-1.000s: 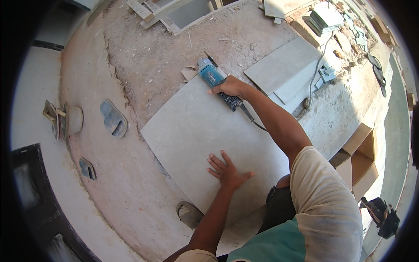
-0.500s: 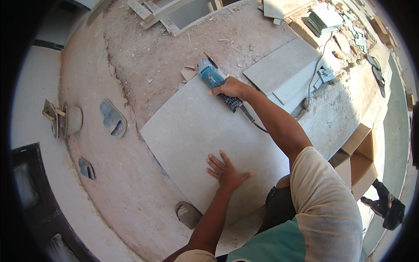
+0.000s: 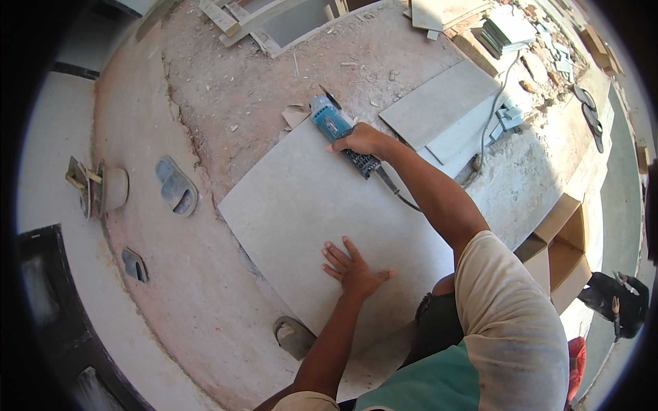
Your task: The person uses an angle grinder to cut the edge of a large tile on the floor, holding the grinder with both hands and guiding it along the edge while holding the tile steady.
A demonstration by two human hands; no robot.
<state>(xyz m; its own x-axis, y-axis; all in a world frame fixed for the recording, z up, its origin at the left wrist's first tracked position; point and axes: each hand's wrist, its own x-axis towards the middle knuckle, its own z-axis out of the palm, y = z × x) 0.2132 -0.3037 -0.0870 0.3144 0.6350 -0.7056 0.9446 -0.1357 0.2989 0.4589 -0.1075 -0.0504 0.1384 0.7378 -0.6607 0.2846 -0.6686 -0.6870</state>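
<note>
A large pale grey tile (image 3: 301, 198) lies flat on the ground in front of me. My right hand (image 3: 360, 142) is wrapped round the body of a teal angle grinder (image 3: 333, 123) at the tile's far edge. The grinder's thin dark disc stands on edge just past that border, and I cannot tell whether it spins or touches the tile. From the grinder's rear a black cord runs back under my right forearm. My left hand (image 3: 357, 272) is pressed flat on the tile, fingers spread, holding nothing.
Cut tile pieces (image 3: 439, 103) lie to the right of the grinder. Beyond them are a tile stack (image 3: 507, 31) and rubble. An opened cardboard box (image 3: 565, 240) stands at right. Loose slippers (image 3: 177, 186) and a bucket (image 3: 113, 188) are at left. A person in black (image 3: 617, 301) is at far right.
Both my hands, the grinder and the tile stay practically in place. At far right the person in black has shifted, and something red has come into view beside my sleeve.
</note>
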